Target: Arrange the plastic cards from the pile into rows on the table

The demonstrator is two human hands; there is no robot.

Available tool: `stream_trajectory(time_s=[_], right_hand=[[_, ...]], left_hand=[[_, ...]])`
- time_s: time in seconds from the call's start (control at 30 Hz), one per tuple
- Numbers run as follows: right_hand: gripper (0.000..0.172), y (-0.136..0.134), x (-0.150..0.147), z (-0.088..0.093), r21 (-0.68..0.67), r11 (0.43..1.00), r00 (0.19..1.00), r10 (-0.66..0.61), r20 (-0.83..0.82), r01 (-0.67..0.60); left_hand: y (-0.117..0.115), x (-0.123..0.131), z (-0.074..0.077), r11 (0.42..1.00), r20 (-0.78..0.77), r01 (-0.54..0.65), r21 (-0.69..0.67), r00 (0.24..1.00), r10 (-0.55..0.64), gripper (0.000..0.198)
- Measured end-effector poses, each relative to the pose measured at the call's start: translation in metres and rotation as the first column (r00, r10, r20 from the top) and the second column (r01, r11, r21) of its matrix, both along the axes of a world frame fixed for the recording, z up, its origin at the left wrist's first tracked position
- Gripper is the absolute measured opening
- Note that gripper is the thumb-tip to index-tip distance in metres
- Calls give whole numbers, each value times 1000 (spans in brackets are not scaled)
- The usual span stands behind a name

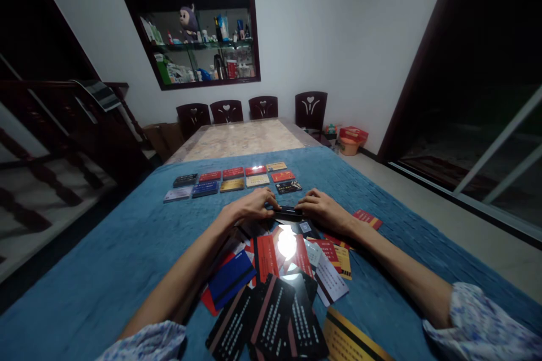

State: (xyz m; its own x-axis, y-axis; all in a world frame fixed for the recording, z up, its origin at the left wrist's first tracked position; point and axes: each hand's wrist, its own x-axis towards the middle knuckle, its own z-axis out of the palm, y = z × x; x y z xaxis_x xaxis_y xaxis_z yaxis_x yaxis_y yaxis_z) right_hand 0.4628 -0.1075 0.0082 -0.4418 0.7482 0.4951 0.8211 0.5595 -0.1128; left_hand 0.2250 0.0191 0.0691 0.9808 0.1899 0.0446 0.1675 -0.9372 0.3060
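Note:
My left hand (255, 203) and my right hand (320, 208) face each other over the blue cloth, fingers closed on the two ends of a dark stack of cards (289, 211). How many cards it holds cannot be made out. Beneath and nearer to me spreads a loose heap: black cards (273, 307), a blue card (232, 279), red cards (266, 255), a pale card (330, 277) and a gold card (353, 338). Beyond my hands lie neat piles in two rows, among them a blue pile (205, 188), a gold pile (231, 185) and a black pile (288, 186).
A blue cloth (139, 237) covers the near part of the long table; bare marble top (241, 138) shows at its far end. Dark chairs (311, 110) stand around that end. A wooden railing (46, 141) is at left, and a wall niche (190, 87) holds bottles and a plush toy.

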Motion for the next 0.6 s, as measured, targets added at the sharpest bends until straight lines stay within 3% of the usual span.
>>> stream_trajectory(time_s=[0.23, 0.43, 0.6], right_hand=[[26, -1, -5, 2, 63, 997, 995, -37, -95, 43], [26, 3, -11, 0, 85, 973, 962, -197, -189, 216], [30, 2, -14, 2, 56, 964, 952, -246, -184, 260]], left_hand=[[1, 1, 3, 998, 169, -50, -48, 984, 57, 25], [2, 5, -3, 992, 304, -110, -66, 944, 125, 24], [-1, 7, -8, 983, 338, -166, -77, 923, 183, 32]])
